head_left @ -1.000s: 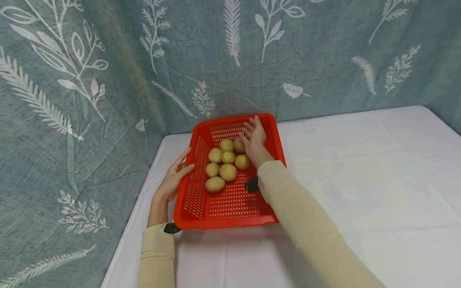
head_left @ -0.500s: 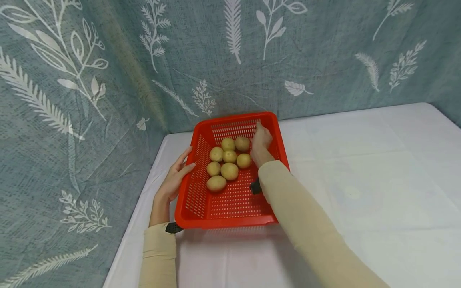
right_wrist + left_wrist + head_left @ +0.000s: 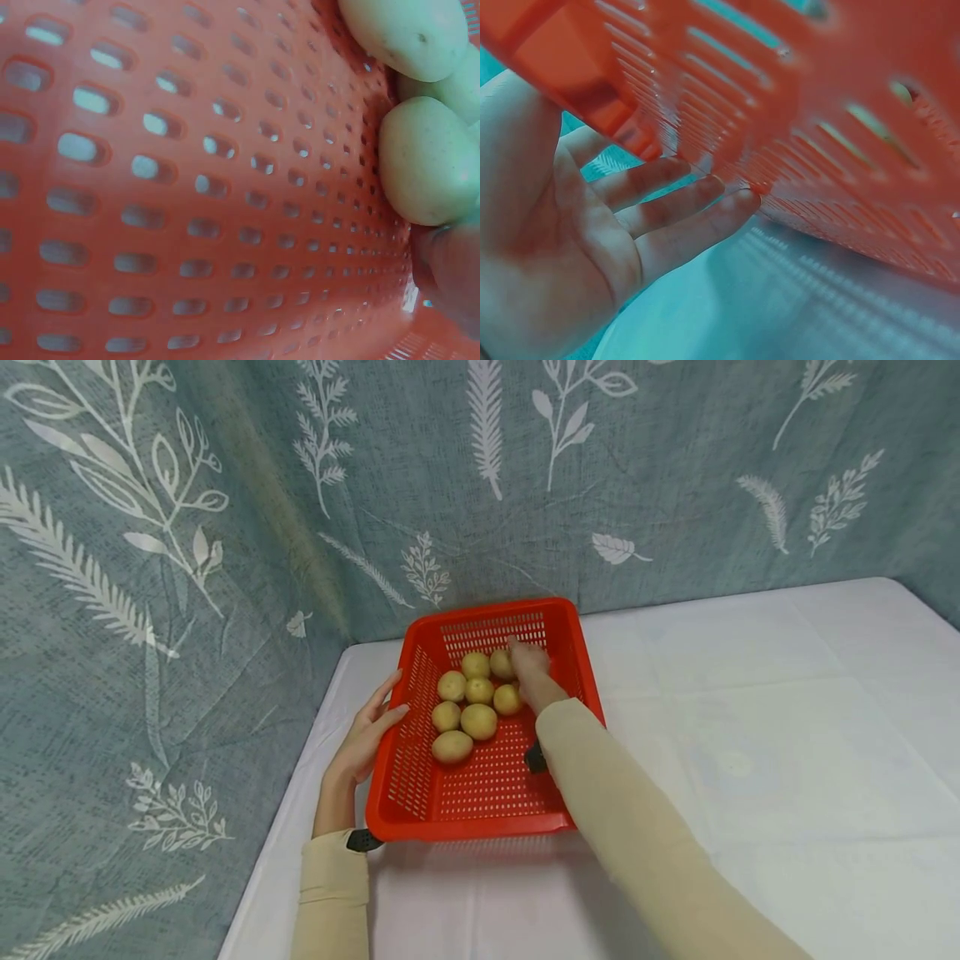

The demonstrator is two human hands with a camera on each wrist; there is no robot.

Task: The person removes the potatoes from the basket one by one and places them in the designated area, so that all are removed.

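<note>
Beige sleeves (image 3: pixel 330 893), black wrist straps (image 3: pixel 363 840)

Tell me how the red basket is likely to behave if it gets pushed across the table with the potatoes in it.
The red basket looks like thin perforated plastic, so its walls may flex under the left hand. It sits flat on the white cloth, so it would probably slide, perhaps bunching the cloth. The potatoes lie loose and rounded, so they would likely roll and shift.

bench (image 3: pixel 750 710): lying under a white, faintly creased cloth, running up against a blue-grey leaf-print backdrop at the rear and left.
red basket (image 3: pixel 570 635): sitting directly on the bench near its rear left corner, perforated walls and floor showing.
left hand (image 3: pixel 365 737): resting on the bench, fingers touching the basket's left wall.
</note>
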